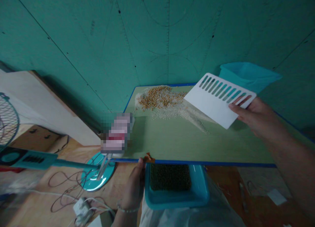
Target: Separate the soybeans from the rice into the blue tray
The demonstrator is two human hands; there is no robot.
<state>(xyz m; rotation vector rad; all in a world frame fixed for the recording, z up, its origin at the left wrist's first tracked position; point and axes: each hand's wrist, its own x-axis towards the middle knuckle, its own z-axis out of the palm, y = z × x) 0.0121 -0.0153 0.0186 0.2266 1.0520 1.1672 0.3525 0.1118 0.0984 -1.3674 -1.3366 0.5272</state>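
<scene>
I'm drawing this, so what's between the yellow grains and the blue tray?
Going from the yellow grains to the blue tray, the head view shows pale grains, bare green tabletop, then its blue edge, with an orange-brown scrap there.

The white slotted scraper [216, 105] hides some fingers of the right grip [258, 117] and part of the blue container [248, 72]. Most fingers of the left grip [135, 179] are out of sight at the edge of the table [177, 141]. Pixelation blots out the pinkish object [117, 132] (print or pattern, no telling). The fan [27, 159] is cropped at left; the dark mass [170, 177] in the tray [176, 200] is too dim to identify.
</scene>
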